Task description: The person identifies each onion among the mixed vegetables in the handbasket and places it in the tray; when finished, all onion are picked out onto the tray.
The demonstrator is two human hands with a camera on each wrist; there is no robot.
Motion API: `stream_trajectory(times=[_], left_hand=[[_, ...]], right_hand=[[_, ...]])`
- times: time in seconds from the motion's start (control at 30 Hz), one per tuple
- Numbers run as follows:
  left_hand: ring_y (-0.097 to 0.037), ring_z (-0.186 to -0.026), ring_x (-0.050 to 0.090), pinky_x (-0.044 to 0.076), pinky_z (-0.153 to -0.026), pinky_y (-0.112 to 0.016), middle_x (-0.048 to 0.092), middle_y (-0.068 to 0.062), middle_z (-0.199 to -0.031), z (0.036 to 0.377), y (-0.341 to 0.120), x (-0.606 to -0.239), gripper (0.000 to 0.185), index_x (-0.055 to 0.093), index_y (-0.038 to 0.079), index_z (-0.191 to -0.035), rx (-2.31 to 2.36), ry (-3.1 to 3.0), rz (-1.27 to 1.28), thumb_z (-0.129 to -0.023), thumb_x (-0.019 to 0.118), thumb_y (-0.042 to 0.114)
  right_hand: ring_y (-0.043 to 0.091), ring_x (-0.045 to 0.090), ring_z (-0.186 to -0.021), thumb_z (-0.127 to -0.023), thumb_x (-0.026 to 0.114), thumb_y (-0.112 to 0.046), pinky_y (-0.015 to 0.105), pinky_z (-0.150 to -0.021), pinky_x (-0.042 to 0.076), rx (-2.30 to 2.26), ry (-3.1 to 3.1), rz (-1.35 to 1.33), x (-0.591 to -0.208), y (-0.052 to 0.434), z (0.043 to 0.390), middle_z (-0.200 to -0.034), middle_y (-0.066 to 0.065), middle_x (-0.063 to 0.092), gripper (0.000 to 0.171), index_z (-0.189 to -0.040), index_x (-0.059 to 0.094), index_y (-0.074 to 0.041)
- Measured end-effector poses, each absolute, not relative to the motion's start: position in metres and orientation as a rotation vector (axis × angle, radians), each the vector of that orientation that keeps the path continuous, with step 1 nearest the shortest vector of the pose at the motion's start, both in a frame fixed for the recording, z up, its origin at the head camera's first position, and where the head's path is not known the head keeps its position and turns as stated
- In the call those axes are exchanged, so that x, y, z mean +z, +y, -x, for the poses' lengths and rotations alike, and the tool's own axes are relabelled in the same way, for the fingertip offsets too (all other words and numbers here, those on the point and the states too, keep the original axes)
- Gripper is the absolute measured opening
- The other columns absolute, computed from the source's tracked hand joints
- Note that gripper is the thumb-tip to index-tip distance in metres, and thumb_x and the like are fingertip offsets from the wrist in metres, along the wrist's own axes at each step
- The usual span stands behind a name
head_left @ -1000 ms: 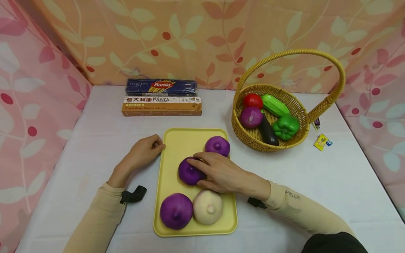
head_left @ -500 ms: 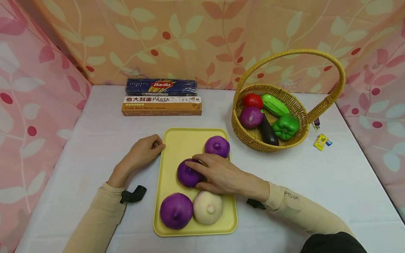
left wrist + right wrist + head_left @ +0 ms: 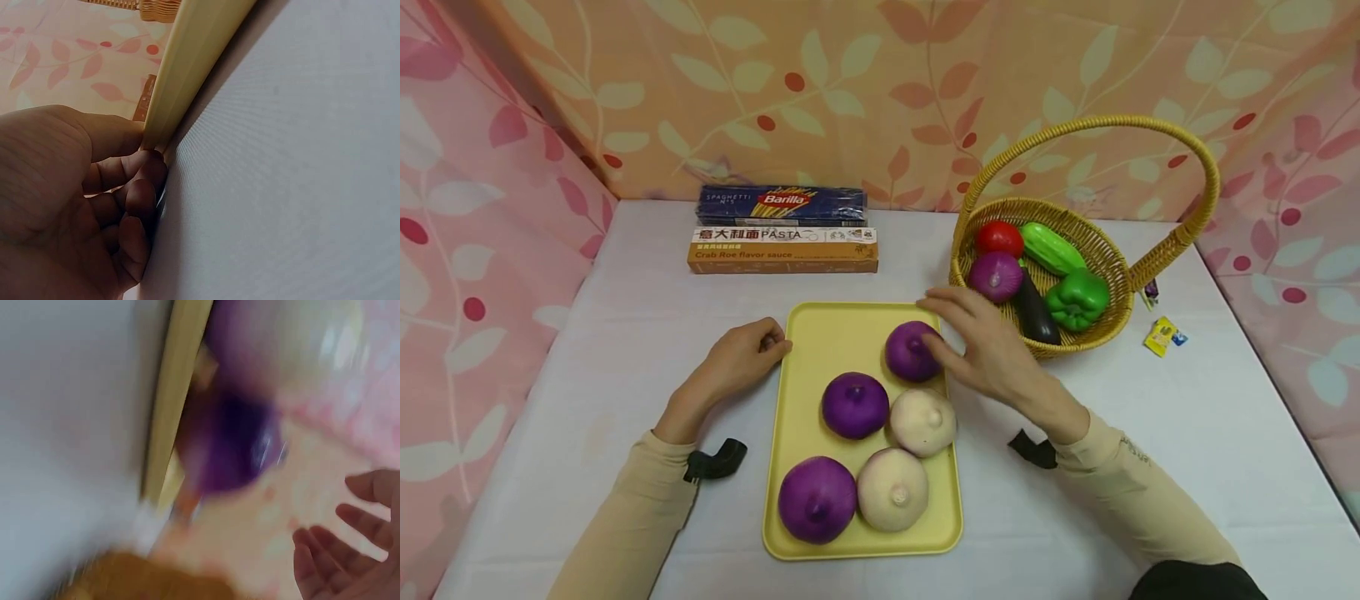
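Observation:
My left hand (image 3: 741, 358) pinches the left rim of the yellow tray (image 3: 812, 333), thumb above and curled fingers below in the left wrist view. Over the tray's far right corner hovers my right hand (image 3: 988, 346), fingers spread and holding nothing. In the head view its fingertips overlap a purple onion (image 3: 910, 350); whether they touch it I cannot tell. A darker purple onion (image 3: 854, 405) lies mid-tray beside a white onion (image 3: 922, 422). Along the near edge sit another purple onion (image 3: 817, 500) and another white onion (image 3: 892, 489). The right wrist view is blurred.
A wicker basket (image 3: 1120, 321) with a tall handle stands at the back right, holding a tomato, cucumber, purple onion, eggplant and green pepper. Two pasta boxes (image 3: 782, 250) lie behind the tray. Small packets (image 3: 1161, 337) lie right of the basket.
My right hand has left the middle purple onion and moved up and right, to the far right onion. The white onion it was covering now shows. My left hand has stayed put.

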State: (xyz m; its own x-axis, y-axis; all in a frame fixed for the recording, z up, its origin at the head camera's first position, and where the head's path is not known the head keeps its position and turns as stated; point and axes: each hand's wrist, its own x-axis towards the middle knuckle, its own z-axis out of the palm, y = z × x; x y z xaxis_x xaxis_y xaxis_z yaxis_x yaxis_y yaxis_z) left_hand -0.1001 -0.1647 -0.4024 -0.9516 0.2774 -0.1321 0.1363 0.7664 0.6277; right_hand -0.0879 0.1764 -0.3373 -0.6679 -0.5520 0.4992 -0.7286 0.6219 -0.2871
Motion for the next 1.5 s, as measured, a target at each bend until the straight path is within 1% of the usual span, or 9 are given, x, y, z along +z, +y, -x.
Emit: stream_trajectory(times=[0.2, 0.4, 0.57, 0.7, 0.87, 1.1, 1.2, 1.33, 1.5], left_hand=[[-0.018, -0.075, 0.050, 0.039, -0.070, -0.031, 0.058, -0.003, -0.081, 0.101, -0.164, -0.404, 0.018, 0.062, 0.009, -0.096, 0.936, 2.735, -0.328, -0.097, 0.057, 0.025], [-0.017, -0.073, 0.050, 0.039, -0.069, -0.030, 0.058, -0.003, -0.080, 0.101, -0.163, -0.406, 0.018, 0.063, 0.008, -0.096, 0.932, 2.732, -0.332, -0.097, 0.057, 0.026], [-0.017, -0.074, 0.050, 0.039, -0.069, -0.030, 0.058, -0.003, -0.080, 0.102, -0.163, -0.404, 0.018, 0.063, 0.009, -0.096, 0.938, 2.733, -0.320, -0.097, 0.057, 0.026], [-0.017, -0.074, 0.050, 0.039, -0.069, -0.030, 0.057, -0.003, -0.080, 0.102, -0.164, -0.405, 0.018, 0.062, 0.009, -0.096, 0.937, 2.733, -0.316, -0.097, 0.057, 0.026], [-0.017, -0.073, 0.050, 0.038, -0.069, -0.030, 0.058, -0.003, -0.080, 0.101, -0.164, -0.406, 0.018, 0.063, 0.009, -0.096, 0.940, 2.735, -0.325, -0.097, 0.057, 0.026], [-0.018, -0.073, 0.050, 0.039, -0.069, -0.031, 0.057, -0.003, -0.079, 0.103, -0.163, -0.405, 0.018, 0.063, 0.009, -0.095, 0.941, 2.730, -0.327, -0.097, 0.057, 0.026], [-0.018, -0.074, 0.050, 0.039, -0.069, -0.031, 0.057, -0.003, -0.080, 0.104, -0.164, -0.403, 0.018, 0.062, 0.009, -0.096, 0.923, 2.736, -0.329, -0.097, 0.057, 0.026], [-0.018, -0.075, 0.050, 0.038, -0.069, -0.030, 0.058, -0.004, -0.082, 0.104, -0.166, -0.402, 0.019, 0.062, 0.009, -0.097, 0.916, 2.740, -0.322, -0.098, 0.057, 0.026], [-0.017, -0.075, 0.050, 0.038, -0.069, -0.030, 0.058, -0.003, -0.081, 0.102, -0.167, -0.406, 0.018, 0.062, 0.009, -0.097, 0.941, 2.740, -0.311, -0.097, 0.057, 0.026]], right_hand=[[0.044, 0.050, -0.122, -0.083, 0.071, -0.010, 0.057, -0.102, 0.040, 0.586, -2.618, -0.589, -0.343, 0.228, 0.130, -0.135, 0.024, 0.052, 0.046, -0.127, 0.060, -0.003], [0.051, 0.042, -0.129, -0.082, 0.075, -0.017, 0.067, -0.103, 0.035, 0.421, -2.923, -0.482, -0.356, 0.254, 0.147, -0.144, 0.027, 0.042, 0.063, -0.139, 0.050, -0.009], [0.052, 0.049, -0.121, -0.080, 0.077, -0.017, 0.066, -0.097, 0.040, 0.359, -2.969, -0.489, -0.359, 0.255, 0.150, -0.143, 0.027, 0.044, 0.067, -0.140, 0.048, -0.010], [0.052, 0.054, -0.110, -0.078, 0.079, -0.016, 0.064, -0.090, 0.044, 0.337, -2.933, -0.455, -0.361, 0.254, 0.150, -0.134, 0.028, 0.050, 0.067, -0.138, 0.049, -0.009], [0.046, 0.056, -0.103, -0.077, 0.080, -0.027, 0.059, -0.085, 0.044, 0.367, -2.933, -0.341, -0.362, 0.253, 0.147, -0.120, 0.027, 0.054, 0.067, -0.135, 0.052, -0.009], [0.045, 0.053, -0.101, -0.079, 0.076, -0.035, 0.059, -0.086, 0.044, 0.570, -2.677, -0.143, -0.342, 0.245, 0.134, -0.119, 0.028, 0.049, 0.067, -0.136, 0.051, -0.011], [0.040, 0.055, -0.101, -0.077, 0.077, -0.033, 0.057, -0.086, 0.048, 0.698, -2.491, -0.196, -0.325, 0.230, 0.123, -0.116, 0.027, 0.047, 0.066, -0.135, 0.051, -0.012], [0.035, 0.055, -0.104, -0.076, 0.078, -0.031, 0.051, -0.085, 0.049, 0.793, -2.399, -0.423, -0.308, 0.196, 0.110, -0.118, 0.025, 0.046, 0.067, -0.134, 0.052, -0.012], [0.030, 0.058, -0.095, -0.078, 0.078, -0.037, 0.043, -0.077, 0.052, 0.726, -2.498, -0.771, -0.314, 0.155, 0.102, -0.123, 0.020, 0.047, 0.066, -0.133, 0.054, -0.010]])
